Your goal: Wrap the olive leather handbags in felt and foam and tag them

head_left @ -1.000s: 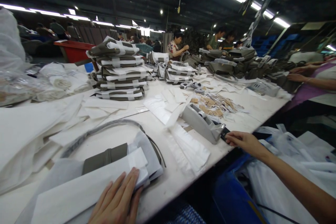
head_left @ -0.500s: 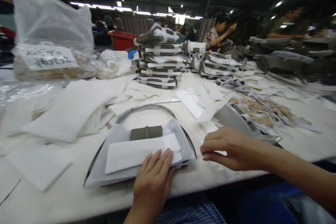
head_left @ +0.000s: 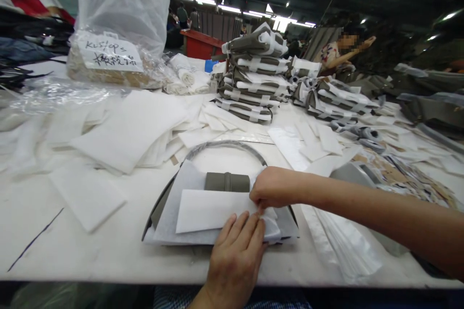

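Note:
A dark olive handbag (head_left: pixel 157 212) lies flat in front of me, its wrapped handle (head_left: pixel 226 145) arching away from me. White tissue paper (head_left: pixel 165 224) covers most of it, leaving an olive flap tab (head_left: pixel 227 182) showing. On top rests a white foam strip (head_left: pixel 206 210). My left hand (head_left: pixel 235 256) presses flat on the strip's lower right part, fingers stretched out. My right hand (head_left: pixel 271 187) is closed at the strip's right end, just above the left fingertips; what its fingers pinch is hidden.
Loose white foam sheets (head_left: pixel 134 130) spread at left, behind them a labelled plastic bag (head_left: pixel 116 34). Stacked wrapped handbags (head_left: pixel 257 77) stand at the back. Clear plastic sleeves (head_left: pixel 340 241) lie at right, near brown paper scraps (head_left: pixel 402 174). A person (head_left: pixel 335 53) sits beyond.
My right hand has moved left from beside the handbag onto the foam strip's right end. My left hand stays flat on the strip. The view has turned left.

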Available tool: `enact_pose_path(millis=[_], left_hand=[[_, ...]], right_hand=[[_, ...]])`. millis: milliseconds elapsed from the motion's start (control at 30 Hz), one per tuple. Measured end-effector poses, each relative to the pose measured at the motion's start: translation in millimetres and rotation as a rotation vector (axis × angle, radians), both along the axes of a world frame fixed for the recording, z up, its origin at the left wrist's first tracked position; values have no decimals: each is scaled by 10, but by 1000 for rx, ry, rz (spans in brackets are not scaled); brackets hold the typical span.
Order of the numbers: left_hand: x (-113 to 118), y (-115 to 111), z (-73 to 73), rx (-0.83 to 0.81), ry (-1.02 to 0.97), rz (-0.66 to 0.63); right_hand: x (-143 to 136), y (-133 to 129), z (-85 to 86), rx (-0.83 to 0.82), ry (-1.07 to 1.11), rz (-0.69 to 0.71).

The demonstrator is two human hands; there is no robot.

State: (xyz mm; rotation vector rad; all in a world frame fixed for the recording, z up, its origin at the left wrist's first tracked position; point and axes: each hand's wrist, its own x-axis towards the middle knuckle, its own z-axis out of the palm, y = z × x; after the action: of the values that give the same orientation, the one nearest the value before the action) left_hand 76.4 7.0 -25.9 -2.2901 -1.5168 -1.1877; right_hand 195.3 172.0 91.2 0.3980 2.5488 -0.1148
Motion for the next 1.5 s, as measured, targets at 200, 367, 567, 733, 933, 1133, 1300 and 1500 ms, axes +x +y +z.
enact_pose_path(millis=[200,367,567,733,933,1133,1300,1500], left_hand=[[4,11,14,-1,-3,11],[-7,11,35,-42,22,-20],[4,0,55,-45,13,-21],[1,15,77,-32,5,-24],[8,13,58,-15,-10,-22],[16,12,34,1,-10,-15],[6,27,31,41,-17,7],[5,63,18,105,-21,6]], right_hand=[[-194,2,49,26,-149,36],[-255,-6,48,45,-172,52],[-351,-45,113,53,-249,44],[-384,-37,136,61,-266,33],[-350,54,99,105,-196,62],[-222,290,-36,137,-47,51],[-67,591,-217,42,106,-88],[14,807,-379,-253,176,-360]])
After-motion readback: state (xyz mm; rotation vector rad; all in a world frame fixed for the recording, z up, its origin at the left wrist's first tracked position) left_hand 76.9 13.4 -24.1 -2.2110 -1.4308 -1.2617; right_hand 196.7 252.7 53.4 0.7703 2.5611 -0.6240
